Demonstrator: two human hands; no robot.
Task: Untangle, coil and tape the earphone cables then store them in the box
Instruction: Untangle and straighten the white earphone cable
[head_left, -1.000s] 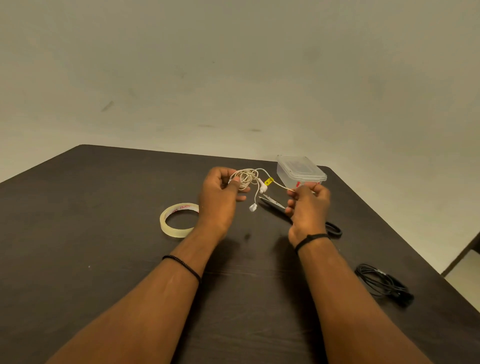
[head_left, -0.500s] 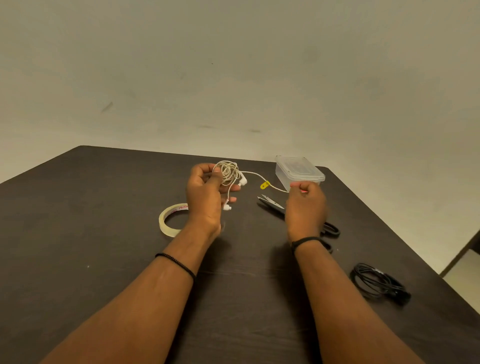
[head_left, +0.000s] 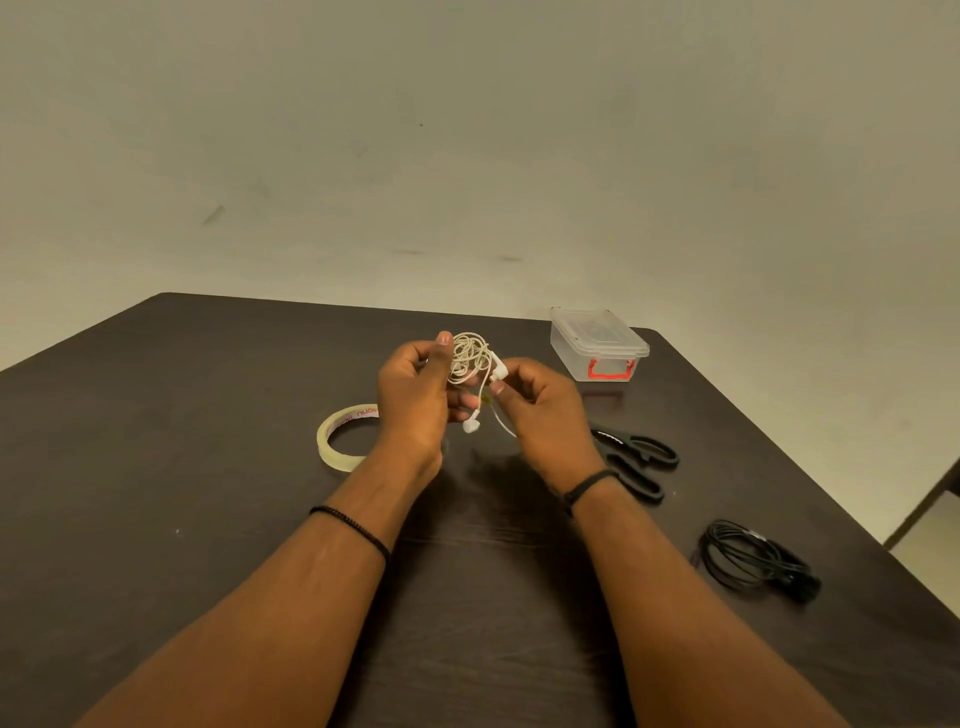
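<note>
Up above the middle of the dark table (head_left: 208, 519), both hands meet around the white earphone cable (head_left: 470, 356). The left hand (head_left: 415, 400) grips the loose bundle of loops, thumb raised beside it, so the coil stands roughly upright with its long axis running top to bottom. One earbud (head_left: 471, 426) dangles below on a short strand, pointing down at the table; another sits at the coil's right edge. The right hand (head_left: 540, 410) pinches the cable just beside that bud, fingers curled, and a thin strand curves down under it.

A roll of clear tape (head_left: 340, 439) lies flat left of the hands. The lidded plastic box (head_left: 597, 345) stands at the far right corner, closed. Black scissors (head_left: 636, 462) lie right of the right wrist, and a coiled black cable (head_left: 753, 561) rests nearer the right edge.
</note>
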